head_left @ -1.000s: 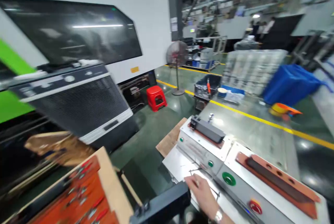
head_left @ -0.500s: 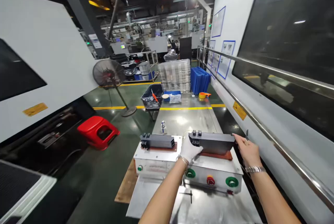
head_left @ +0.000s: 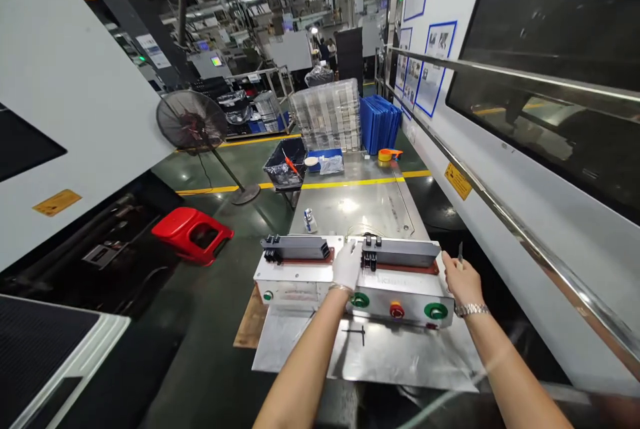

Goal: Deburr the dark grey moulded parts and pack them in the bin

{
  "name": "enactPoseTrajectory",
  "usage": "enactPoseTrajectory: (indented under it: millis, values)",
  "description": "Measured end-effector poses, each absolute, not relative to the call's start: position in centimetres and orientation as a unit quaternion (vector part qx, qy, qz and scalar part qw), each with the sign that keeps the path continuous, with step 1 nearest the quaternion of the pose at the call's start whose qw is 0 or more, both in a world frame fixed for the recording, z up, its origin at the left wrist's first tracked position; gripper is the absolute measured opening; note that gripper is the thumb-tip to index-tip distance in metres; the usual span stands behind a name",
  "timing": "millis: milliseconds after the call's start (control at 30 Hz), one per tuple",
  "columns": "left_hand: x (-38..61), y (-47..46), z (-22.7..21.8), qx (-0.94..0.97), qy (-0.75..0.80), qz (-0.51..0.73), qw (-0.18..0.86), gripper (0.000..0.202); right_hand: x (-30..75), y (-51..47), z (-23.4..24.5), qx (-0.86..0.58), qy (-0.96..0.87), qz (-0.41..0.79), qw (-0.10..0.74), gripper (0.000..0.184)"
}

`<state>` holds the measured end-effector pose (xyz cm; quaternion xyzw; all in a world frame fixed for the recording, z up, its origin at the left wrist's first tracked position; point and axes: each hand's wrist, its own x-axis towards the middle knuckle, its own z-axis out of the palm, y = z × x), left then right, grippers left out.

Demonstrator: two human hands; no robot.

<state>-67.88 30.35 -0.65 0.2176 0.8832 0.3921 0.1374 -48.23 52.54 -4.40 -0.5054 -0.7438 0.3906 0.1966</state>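
Note:
A long black plastic part (head_left: 405,253) lies on a reddish fixture on top of a white control box (head_left: 300,281) with green and red buttons (head_left: 397,309). My gloved left hand (head_left: 347,265) grips the part's left end. At the part's right end is my bare right hand (head_left: 459,279), which wears a watch; a thin metal tool (head_left: 460,253) sticks up from its fingers. A second black part (head_left: 296,249) sits on the box's left fixture, apart from both hands.
A T-handle key (head_left: 361,334) lies on the metal tray (head_left: 420,362) in front of the box. Behind it are a steel table (head_left: 360,205) with a small can (head_left: 310,220), clear tray stacks (head_left: 327,115) and blue trays (head_left: 380,123). A red stool (head_left: 193,234) and fan (head_left: 193,123) stand left; a machine rail (head_left: 500,215) runs right.
My view swung from the left machine to the control box. Both hands brought the black part down onto the right fixture, where it now lies flat.

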Motion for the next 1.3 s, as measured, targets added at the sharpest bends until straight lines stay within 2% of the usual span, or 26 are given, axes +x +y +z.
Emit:
enactPoseTrajectory:
  millis: [67,167,267,433,600,833,967,1067,1200,1300]
  values:
    - [-66.5,27.6,-2.3,0.188,0.914,0.323,0.161,0.038,-45.3,50.8,-6.2,-0.5,-0.774,0.362,0.143,0.039]
    - [-64.5,24.4,-5.0,0.204,0.926,0.228,0.221,0.021,-41.3,48.1,-8.9,-0.491,-0.807,0.324,0.058,0.037]
    - [-63.7,23.8,-7.0,0.232,0.92,0.188,0.252,0.019,-39.9,47.1,-10.8,-0.482,-0.826,0.291,0.004,0.035]
    - [-63.6,25.8,-7.9,0.214,0.935,0.157,0.234,0.02,-40.6,48.5,-11.9,-0.472,-0.847,0.239,-0.053,0.04]
    - [-62.4,24.7,-7.4,0.176,0.939,0.19,0.226,0.023,-39.5,47.1,-11.5,-0.452,-0.864,0.205,-0.086,0.052]
    - [-56.1,14.2,-7.1,0.054,0.926,0.279,0.247,0.033,-45.0,35.2,-14.5,-0.19,-0.936,0.255,-0.15,0.023]
    - [-50.8,9.1,-8.5,-0.016,0.917,0.295,0.268,0.024,-50.7,30.5,-16.8,-0.146,-0.945,0.225,-0.185,0.029]
    - [-47.9,6.9,-10.0,-0.064,0.906,0.314,0.278,0.023,-53.0,29.6,-17.1,-0.138,-0.949,0.203,-0.198,0.025]
    - [-46.5,5.4,-11.5,-0.097,0.891,0.348,0.275,0.021,-52.6,30.1,-14.5,-0.11,-0.95,0.202,-0.209,0.021]
    - [-47.5,6.1,-11.5,-0.092,0.882,0.38,0.263,0.023,-51.6,32.4,-9.8,-0.09,-0.953,0.22,-0.188,0.019]
